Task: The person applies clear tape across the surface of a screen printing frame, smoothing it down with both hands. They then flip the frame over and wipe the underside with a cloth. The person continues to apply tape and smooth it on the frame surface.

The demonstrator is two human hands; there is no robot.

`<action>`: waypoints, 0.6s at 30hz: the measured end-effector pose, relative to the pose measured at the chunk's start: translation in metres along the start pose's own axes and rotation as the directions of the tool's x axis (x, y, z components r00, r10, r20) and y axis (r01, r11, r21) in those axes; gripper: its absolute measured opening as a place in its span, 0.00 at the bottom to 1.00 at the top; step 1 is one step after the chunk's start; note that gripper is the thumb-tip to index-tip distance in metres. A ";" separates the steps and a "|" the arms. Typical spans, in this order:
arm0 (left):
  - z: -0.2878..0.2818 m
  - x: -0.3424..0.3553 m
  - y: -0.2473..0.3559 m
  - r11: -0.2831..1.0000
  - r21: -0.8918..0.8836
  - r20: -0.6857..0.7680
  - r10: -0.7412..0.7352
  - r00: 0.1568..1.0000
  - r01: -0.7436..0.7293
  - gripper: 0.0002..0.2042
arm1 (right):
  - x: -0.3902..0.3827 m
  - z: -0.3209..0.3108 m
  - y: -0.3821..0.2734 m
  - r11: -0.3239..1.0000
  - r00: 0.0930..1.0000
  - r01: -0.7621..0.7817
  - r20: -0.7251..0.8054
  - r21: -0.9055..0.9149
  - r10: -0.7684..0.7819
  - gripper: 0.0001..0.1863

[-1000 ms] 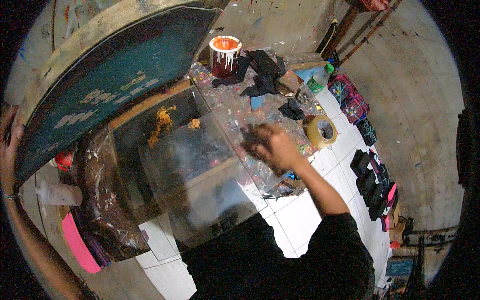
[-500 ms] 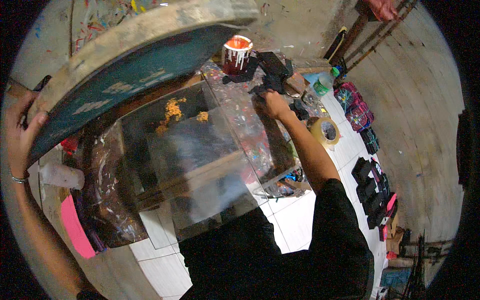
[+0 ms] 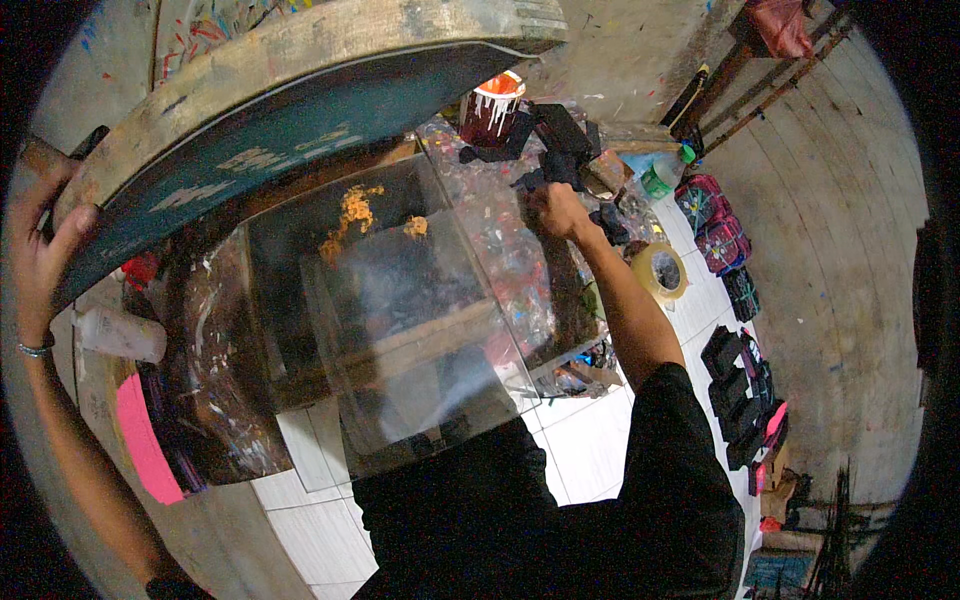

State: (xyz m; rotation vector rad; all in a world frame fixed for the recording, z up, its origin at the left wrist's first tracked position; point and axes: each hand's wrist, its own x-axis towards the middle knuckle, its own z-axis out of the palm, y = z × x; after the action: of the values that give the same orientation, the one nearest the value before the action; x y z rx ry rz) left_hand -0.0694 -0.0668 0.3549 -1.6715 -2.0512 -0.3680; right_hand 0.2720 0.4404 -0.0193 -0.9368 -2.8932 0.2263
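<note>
Frame (image 3: 330, 55) is tilting up across the far left, its dark green mesh (image 3: 290, 125) facing the near side and showing pale printed marks. The left hand (image 3: 55, 245) is clamping the left end of it, thumb resting on the near side and fingers reaching behind, while a bracelet (image 3: 36, 350) is circling that wrist. Right of the frame, the right hand (image 3: 560, 210) is reaching over the paint-spotted surface (image 3: 490, 220), its fingers curling together at the near edge of some black scraps (image 3: 562, 132); whether they are pinching any scrap, I cannot tell. A can (image 3: 487, 120) streaked with white drips is standing far and left of the scraps, partly hiding behind the frame's right end. Right of the scraps, a green-capped bottle (image 3: 660, 180) is resting near the surface's edge, and a roll of tape (image 3: 643, 264) is lying nearer. Left of the right forearm, a clear pane (image 3: 400, 340) is spreading toward the black shirt (image 3: 450, 500), with orange patches (image 3: 356, 212) showing at its far part. Farther left, a whitish container (image 3: 122, 335) is sitting beyond a pink stack (image 3: 147, 440). Patterned pouches (image 3: 722, 240) and black pieces (image 3: 728, 370) are lying along the right, beside pale floor tiles (image 3: 590, 430).
</note>
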 end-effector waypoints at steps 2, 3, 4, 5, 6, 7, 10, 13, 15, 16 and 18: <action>-0.001 0.001 -0.002 1.000 -0.004 -0.005 0.007 1.000 -0.007 0.19 | -0.002 0.000 0.009 0.998 0.999 0.025 -0.034 0.063 -0.023 0.08; -0.001 0.002 -0.002 1.000 -0.007 -0.006 0.012 1.000 -0.012 0.19 | -0.004 -0.001 0.014 0.995 0.998 0.038 -0.051 0.095 -0.034 0.09; -0.002 0.002 -0.002 1.000 -0.004 -0.006 0.011 1.000 -0.011 0.19 | -0.006 -0.002 0.012 0.965 0.990 0.102 -0.116 0.240 -0.075 0.08; -0.003 0.002 -0.002 1.000 0.000 -0.004 0.013 1.000 -0.013 0.19 | -0.005 -0.003 0.008 0.963 0.992 0.096 -0.107 0.251 -0.071 0.08; -0.004 0.002 -0.002 1.000 0.002 0.002 0.011 1.000 -0.011 0.19 | -0.004 -0.004 0.005 0.961 0.993 0.091 -0.097 0.262 -0.068 0.08; -0.004 0.002 -0.002 1.000 0.003 0.001 0.014 1.000 -0.014 0.19 | -0.005 -0.010 0.003 0.960 0.994 0.082 -0.092 0.268 -0.059 0.08; -0.003 0.002 -0.001 1.000 0.000 0.002 0.022 1.000 -0.022 0.19 | -0.007 -0.006 0.010 0.937 0.993 0.071 -0.111 0.341 -0.035 0.06; -0.003 0.003 0.000 0.999 -0.001 -0.002 0.033 0.999 -0.033 0.19 | -0.005 0.007 0.026 0.811 0.997 -0.029 -0.041 0.584 0.065 0.07; -0.003 0.003 -0.001 0.999 0.001 -0.003 0.036 0.999 -0.036 0.19 | -0.002 0.014 0.037 0.710 0.996 -0.045 -0.025 0.703 0.088 0.07; -0.003 0.003 -0.001 0.999 0.000 -0.002 0.035 0.999 -0.035 0.19 | -0.002 0.017 0.039 0.652 0.995 -0.054 -0.013 0.756 0.098 0.08; -0.004 0.002 -0.001 0.999 0.009 0.007 0.032 0.999 -0.032 0.19 | 0.001 0.003 0.020 0.802 0.997 -0.064 0.001 0.593 0.079 0.07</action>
State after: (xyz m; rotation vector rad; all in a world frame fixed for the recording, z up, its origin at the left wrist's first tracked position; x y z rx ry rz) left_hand -0.0702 -0.0672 0.3594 -1.7004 -2.0254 -0.3419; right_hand 0.2823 0.4562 -0.0255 -0.9016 -2.4861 1.0474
